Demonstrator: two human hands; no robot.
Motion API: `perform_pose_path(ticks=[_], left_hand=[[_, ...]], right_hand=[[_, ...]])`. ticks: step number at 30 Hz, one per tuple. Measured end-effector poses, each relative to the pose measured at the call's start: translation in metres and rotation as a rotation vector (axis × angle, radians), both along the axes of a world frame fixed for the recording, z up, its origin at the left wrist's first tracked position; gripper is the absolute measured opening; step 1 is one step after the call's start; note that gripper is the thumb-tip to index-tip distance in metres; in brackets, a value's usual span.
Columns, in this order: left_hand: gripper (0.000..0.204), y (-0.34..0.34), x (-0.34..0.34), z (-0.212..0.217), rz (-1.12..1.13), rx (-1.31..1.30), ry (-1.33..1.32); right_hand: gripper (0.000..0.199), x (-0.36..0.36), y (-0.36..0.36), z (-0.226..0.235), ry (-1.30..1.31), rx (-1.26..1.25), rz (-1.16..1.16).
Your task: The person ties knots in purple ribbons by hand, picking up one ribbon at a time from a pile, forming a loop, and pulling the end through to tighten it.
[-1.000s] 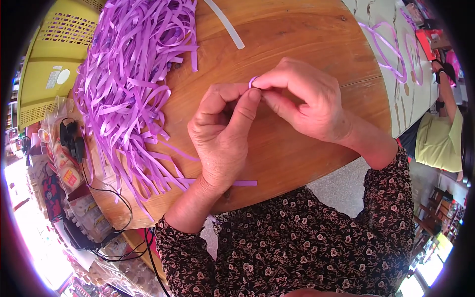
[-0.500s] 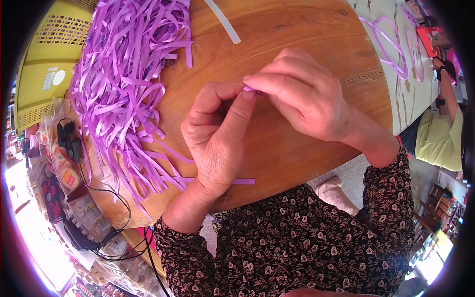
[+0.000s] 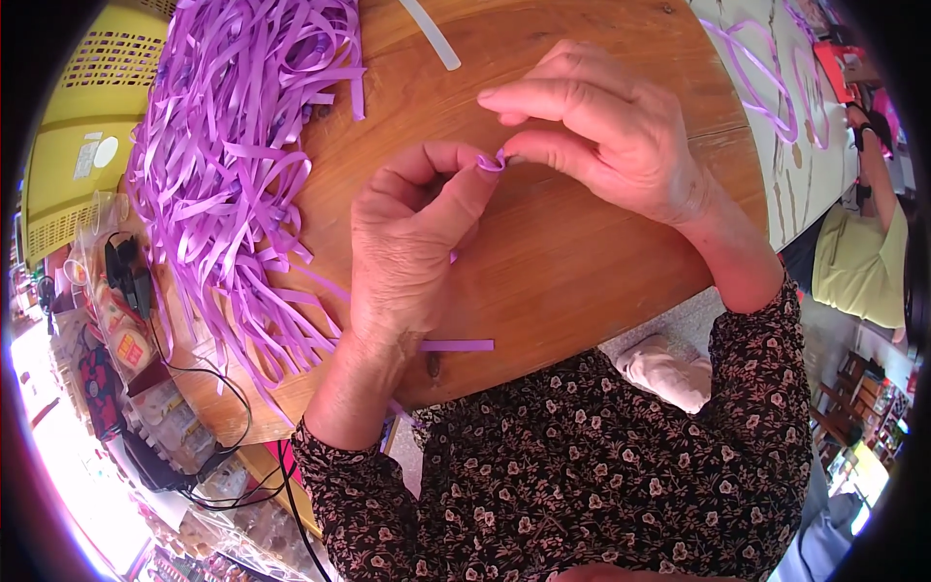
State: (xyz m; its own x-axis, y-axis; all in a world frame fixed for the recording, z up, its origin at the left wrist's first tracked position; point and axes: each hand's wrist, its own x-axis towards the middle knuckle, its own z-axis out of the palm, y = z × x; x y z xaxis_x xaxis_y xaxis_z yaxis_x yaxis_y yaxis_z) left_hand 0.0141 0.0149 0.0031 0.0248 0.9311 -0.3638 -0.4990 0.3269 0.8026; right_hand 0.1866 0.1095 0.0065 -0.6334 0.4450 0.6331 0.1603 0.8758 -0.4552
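Over the wooden table, my left hand point(image 3: 412, 218) pinches a small loop of purple ribbon point(image 3: 492, 164) between thumb and forefinger. Close beside that loop is the thumb tip of my right hand point(image 3: 626, 136), and whether it touches the ribbon I cannot tell. The right forefinger and the other fingers are stretched out, lifted away from the thumb. A big heap of purple ribbons point(image 3: 228, 136) lies to the left. One flat ribbon end point(image 3: 461, 345) sticks out past my left wrist near the table's front edge.
The wooden table point(image 3: 592, 257) has a curved front edge close to my body. A translucent strip point(image 3: 432, 34) lies at its far side. Left are a yellow crate point(image 3: 92, 116) and black cables point(image 3: 247, 427). A white tabletop point(image 3: 790, 194) with purple ribbon loops and a person's arm point(image 3: 878, 175) are at right.
The right hand has risen slightly and its forefinger has parted from the thumb, letting the pinch go. A small ribbon loop now shows at the left fingertips.
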Motion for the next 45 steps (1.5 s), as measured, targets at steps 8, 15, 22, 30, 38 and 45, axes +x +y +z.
perform_pose_path(ticks=[8,15,22,30,38,45], left_hand=[[0.004,-0.003,0.010,0.003,0.169,0.147,0.214],[0.005,-0.004,0.013,0.002,0.140,0.210,0.229],[0.008,-0.005,0.020,-0.003,0.205,0.134,0.046],[0.009,-0.003,0.017,-0.004,0.236,0.222,0.024],[0.010,0.003,0.010,-0.007,0.045,0.222,-0.117],[0.013,0.000,0.011,-0.006,0.030,0.176,-0.225]], right_hand=[[0.023,0.000,-0.011,0.011,0.016,-0.185,0.103],[0.017,-0.005,-0.017,0.007,0.064,-0.213,0.053],[0.016,-0.009,-0.021,0.003,0.108,-0.153,-0.007],[0.005,-0.011,-0.028,0.006,0.042,-0.574,-0.082],[0.003,-0.002,-0.031,0.017,0.116,-0.852,-0.059],[0.008,0.001,-0.019,0.017,0.191,-1.357,0.132]])
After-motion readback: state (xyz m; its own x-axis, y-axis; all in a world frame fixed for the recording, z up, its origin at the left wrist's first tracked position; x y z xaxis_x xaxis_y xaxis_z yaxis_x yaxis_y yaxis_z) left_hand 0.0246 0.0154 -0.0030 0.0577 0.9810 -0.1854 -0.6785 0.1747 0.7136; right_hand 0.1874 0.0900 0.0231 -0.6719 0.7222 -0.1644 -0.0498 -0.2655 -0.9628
